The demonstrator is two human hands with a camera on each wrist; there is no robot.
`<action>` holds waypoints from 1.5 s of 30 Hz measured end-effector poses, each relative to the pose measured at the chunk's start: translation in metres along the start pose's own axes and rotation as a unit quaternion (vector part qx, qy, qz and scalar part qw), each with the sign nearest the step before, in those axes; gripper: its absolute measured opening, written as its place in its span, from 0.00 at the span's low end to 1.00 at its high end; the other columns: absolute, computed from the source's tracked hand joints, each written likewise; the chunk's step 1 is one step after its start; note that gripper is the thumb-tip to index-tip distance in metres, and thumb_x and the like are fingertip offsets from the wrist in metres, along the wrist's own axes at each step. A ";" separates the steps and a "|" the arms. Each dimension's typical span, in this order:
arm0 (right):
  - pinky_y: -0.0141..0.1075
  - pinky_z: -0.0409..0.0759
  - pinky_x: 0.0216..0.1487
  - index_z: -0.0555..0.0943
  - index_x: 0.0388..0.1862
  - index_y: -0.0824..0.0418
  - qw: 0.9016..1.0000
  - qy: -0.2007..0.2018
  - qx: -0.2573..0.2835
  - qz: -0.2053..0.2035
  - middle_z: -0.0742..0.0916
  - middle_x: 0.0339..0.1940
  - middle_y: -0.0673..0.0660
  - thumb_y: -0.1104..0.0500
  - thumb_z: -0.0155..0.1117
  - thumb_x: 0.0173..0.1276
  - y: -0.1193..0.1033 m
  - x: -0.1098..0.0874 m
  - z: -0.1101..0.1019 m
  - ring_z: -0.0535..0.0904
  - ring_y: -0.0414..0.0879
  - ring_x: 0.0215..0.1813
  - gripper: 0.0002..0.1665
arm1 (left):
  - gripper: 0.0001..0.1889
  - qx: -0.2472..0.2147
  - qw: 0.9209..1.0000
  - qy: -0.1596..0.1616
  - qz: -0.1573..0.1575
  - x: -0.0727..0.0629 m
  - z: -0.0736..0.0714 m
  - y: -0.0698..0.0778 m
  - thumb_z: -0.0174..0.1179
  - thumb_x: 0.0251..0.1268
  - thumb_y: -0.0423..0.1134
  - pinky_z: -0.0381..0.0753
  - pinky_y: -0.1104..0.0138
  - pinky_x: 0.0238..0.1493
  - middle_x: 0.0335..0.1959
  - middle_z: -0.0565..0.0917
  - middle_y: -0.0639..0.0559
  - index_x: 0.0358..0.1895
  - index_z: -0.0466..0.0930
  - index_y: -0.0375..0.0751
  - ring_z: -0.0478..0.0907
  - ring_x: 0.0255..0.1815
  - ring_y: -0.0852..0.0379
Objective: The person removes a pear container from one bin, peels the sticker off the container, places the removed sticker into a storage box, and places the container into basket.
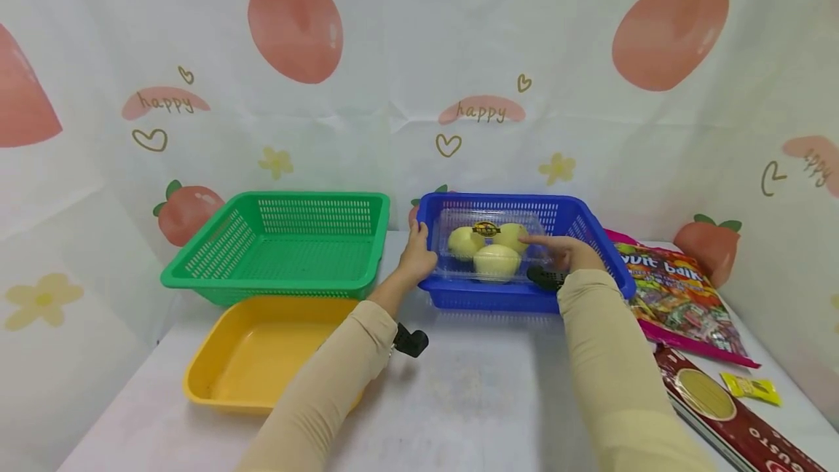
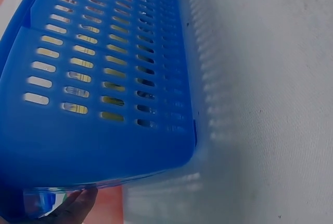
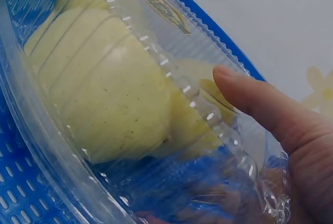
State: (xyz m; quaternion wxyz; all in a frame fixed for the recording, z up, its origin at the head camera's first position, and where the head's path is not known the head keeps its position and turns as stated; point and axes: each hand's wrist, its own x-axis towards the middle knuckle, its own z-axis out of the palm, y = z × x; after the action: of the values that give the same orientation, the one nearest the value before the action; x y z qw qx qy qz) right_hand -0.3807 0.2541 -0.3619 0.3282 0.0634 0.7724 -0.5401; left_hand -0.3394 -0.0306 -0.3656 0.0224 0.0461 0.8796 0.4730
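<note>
A clear plastic clamshell box (image 1: 496, 221) with three pale yellow-green fruits (image 3: 99, 88) in it sits in the blue basket (image 1: 599, 253), a little tilted. My right hand (image 1: 569, 251) grips the box by its right end. Its thumb (image 3: 250, 91) lies on the lid, and its other fingers show dimly through the plastic below. At the basket's left end my left hand (image 1: 416, 257) holds the rim. In the left wrist view its fingers (image 2: 78, 206) are partly hidden behind the blue basket wall (image 2: 104, 146).
To the left stands a green basket (image 1: 308, 257), with a yellow tray (image 1: 262, 348) in front of it. On the right lie a candy bag (image 1: 682, 293), a dark red box (image 1: 727, 406) and a small yellow packet (image 1: 751, 388). A printed cloth (image 1: 406, 35) hangs behind.
</note>
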 end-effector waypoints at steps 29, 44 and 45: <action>0.55 0.49 0.73 0.19 0.72 0.51 0.987 -0.041 0.134 -0.080 0.39 0.76 0.67 0.58 0.47 0.72 -0.003 -0.009 0.000 0.45 0.66 0.75 0.52 | 0.38 0.008 1.000 0.015 -0.013 -0.001 -0.001 0.005 0.42 0.57 0.23 0.62 0.50 0.68 0.77 0.37 0.47 0.74 0.41 0.37 0.44 0.75 0.40; 0.58 0.45 0.73 0.16 0.69 0.45 0.987 -0.071 0.106 -0.101 0.39 0.75 0.70 0.57 0.39 0.75 -0.005 -0.018 -0.003 0.49 0.72 0.71 0.47 | 0.38 0.015 1.000 0.013 -0.004 0.000 0.001 0.001 0.42 0.56 0.23 0.58 0.51 0.71 0.77 0.38 0.44 0.73 0.42 0.35 0.44 0.75 0.41; 0.58 0.45 0.73 0.17 0.70 0.46 0.986 -0.070 0.110 -0.100 0.39 0.75 0.70 0.57 0.39 0.75 -0.005 -0.018 -0.003 0.49 0.73 0.71 0.46 | 0.38 0.017 1.000 0.014 -0.002 0.000 0.001 0.001 0.42 0.56 0.23 0.59 0.51 0.70 0.77 0.38 0.44 0.73 0.42 0.35 0.45 0.75 0.40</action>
State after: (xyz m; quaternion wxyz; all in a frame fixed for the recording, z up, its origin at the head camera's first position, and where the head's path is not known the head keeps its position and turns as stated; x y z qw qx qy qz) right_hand -0.3703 0.2594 -0.3466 0.3168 -0.0167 0.6857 -0.6551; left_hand -0.3392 -0.0296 -0.3653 0.0106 0.0381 0.8876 0.4589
